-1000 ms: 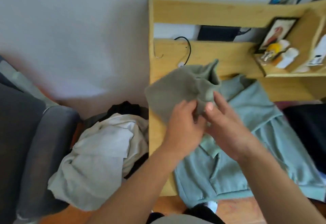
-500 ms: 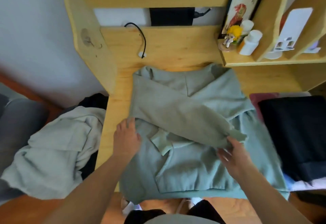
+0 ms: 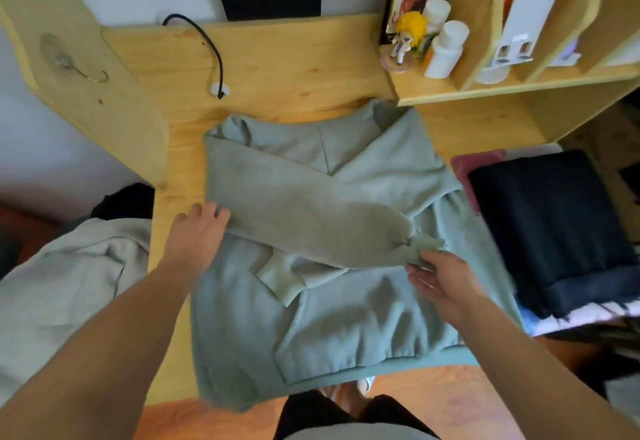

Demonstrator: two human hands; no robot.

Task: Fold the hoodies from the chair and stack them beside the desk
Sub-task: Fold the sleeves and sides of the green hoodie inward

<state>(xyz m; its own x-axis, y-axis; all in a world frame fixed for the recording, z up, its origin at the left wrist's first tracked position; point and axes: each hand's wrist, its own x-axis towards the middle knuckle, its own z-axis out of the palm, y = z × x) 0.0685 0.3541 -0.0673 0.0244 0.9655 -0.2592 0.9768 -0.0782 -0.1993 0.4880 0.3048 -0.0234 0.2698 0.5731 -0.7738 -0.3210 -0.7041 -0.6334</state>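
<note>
A sage-green hoodie (image 3: 346, 329) lies flat on the wooden desk (image 3: 277, 69), hem hanging over the front edge. One sleeve (image 3: 304, 221) is folded diagonally across its chest, and the other sleeve's cuff (image 3: 280, 280) pokes out beneath it. My left hand (image 3: 199, 235) rests flat at the hoodie's left edge, fingers spread on the folded sleeve's upper end. My right hand (image 3: 440, 280) sits at the folded sleeve's cuff, fingertips touching it. A pale cream hoodie (image 3: 69, 284) lies heaped at the left, with a dark garment (image 3: 124, 200) behind it.
Folded dark clothing (image 3: 547, 225) is stacked to the right of the desk. A shelf unit (image 3: 485, 90) with white bottles (image 3: 445, 48), a figurine and a framed picture stands at the back right. A black cable (image 3: 211, 48) runs to a desk hole.
A second ago both hands held the sleeve's cuff up in the air. The sleeve now lies laid across the chest, and my left hand has slid up to the hoodie's left edge.
</note>
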